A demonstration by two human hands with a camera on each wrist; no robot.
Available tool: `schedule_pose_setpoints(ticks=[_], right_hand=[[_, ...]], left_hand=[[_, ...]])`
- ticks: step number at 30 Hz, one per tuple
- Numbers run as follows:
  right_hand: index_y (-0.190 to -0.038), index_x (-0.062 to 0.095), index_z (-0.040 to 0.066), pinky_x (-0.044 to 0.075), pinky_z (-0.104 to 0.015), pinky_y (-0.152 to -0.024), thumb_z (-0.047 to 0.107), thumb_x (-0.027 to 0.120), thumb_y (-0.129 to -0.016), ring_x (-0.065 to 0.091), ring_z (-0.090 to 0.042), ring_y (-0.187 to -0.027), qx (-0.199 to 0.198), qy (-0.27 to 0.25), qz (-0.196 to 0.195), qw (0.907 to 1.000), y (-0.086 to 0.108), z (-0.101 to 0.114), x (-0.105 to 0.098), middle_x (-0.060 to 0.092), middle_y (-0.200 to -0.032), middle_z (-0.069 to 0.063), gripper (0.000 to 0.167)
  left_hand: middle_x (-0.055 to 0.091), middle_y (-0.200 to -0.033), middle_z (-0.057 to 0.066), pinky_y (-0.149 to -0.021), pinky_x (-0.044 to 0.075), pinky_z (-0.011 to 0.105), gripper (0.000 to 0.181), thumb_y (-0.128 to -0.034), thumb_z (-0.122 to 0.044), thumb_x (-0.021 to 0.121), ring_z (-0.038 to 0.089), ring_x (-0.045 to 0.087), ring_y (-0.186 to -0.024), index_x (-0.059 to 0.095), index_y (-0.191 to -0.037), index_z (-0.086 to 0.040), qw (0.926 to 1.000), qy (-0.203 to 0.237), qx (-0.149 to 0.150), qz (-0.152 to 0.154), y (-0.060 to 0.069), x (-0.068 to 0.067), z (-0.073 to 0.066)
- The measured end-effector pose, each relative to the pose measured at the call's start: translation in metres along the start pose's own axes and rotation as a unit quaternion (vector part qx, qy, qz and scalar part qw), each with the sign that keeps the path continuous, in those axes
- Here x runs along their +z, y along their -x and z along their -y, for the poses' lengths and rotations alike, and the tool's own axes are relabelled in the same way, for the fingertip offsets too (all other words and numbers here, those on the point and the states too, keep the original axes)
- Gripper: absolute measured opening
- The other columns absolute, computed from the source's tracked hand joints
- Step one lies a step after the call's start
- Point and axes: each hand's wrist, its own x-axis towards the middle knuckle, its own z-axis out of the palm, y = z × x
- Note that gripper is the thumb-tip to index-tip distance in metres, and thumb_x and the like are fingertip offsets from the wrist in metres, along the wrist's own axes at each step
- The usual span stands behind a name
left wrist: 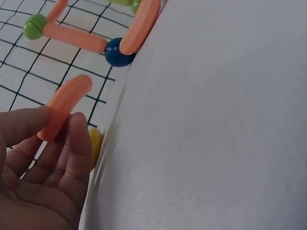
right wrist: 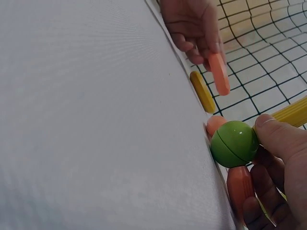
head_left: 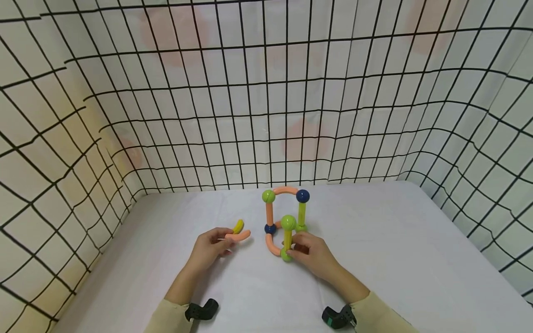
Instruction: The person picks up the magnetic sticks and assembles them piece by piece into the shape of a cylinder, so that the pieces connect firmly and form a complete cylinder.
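My left hand (head_left: pixel 208 249) pinches a curved orange rod (left wrist: pixel 66 106) between thumb and fingers, above the table. Just beyond it lies a short yellow curved piece (head_left: pixel 238 226). The right hand (head_left: pixel 314 254) grips the foot of an upright yellow rod (head_left: pixel 288 240) at the front of a rod-and-ball frame. A green ball (right wrist: pixel 234 143) joins the bottom of that rod, and a larger green ball (head_left: pixel 288 222) caps it. Behind, an orange upright (head_left: pixel 269 213) and a yellow-green upright (head_left: pixel 301 214) carry a green ball (head_left: pixel 268 196), a navy ball (head_left: pixel 303 196) and a curved orange rod (head_left: pixel 285 190) between them.
A white-covered table (head_left: pixel 374 231) lies beneath everything. Black grid netting (head_left: pixel 266 97) over white sheeting rises at the back and both sides. A dark device (head_left: pixel 201 310) is strapped to the left wrist, another (head_left: pixel 338 317) to the right.
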Motion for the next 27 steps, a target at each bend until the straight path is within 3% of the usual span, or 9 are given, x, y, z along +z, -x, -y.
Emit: schedule_pose_setpoints(ticks=[11, 20, 27], right_hand=[[-0.104, 0.074, 0.019, 0.047, -0.02, -0.064, 0.019, 0.078, -0.086, 0.052, -0.004, -0.075, 0.015, 0.001, 0.006, 0.9999, 0.0, 0.0, 0.001, 0.066, -0.094, 0.001, 0.018], [-0.104, 0.074, 0.019, 0.047, -0.019, -0.065, 0.018, 0.078, -0.086, 0.052, -0.004, -0.075, 0.02, 0.002, 0.009, 0.9998, 0.0, 0.002, 0.0, 0.066, -0.096, 0.002, 0.018], [-0.105, 0.074, 0.019, 0.048, -0.02, -0.066, 0.018, 0.078, -0.086, 0.054, -0.004, -0.077, 0.025, 0.0, 0.008, 0.9997, 0.0, 0.004, 0.0, 0.066, -0.097, 0.006, 0.019]], left_hand=[[0.07, -0.107, 0.007, -0.076, 0.06, 0.029, 0.032, -0.0996, -0.006, 0.055, 0.017, 0.067, -0.091, 0.059, -0.129, 0.006, 0.9918, 0.121, -0.034, 0.02, 0.001, 0.003, -0.015], [0.069, -0.108, 0.003, -0.077, 0.06, 0.027, 0.038, -0.0993, -0.015, 0.062, 0.016, 0.065, -0.094, 0.057, -0.131, 0.006, 0.9904, 0.13, -0.035, 0.033, 0.003, 0.003, -0.028], [0.068, -0.099, 0.002, -0.077, 0.059, 0.026, 0.04, -0.0954, -0.017, 0.068, 0.015, 0.066, -0.092, 0.056, -0.127, 0.005, 0.9862, 0.159, -0.041, 0.027, 0.002, 0.007, -0.043]])
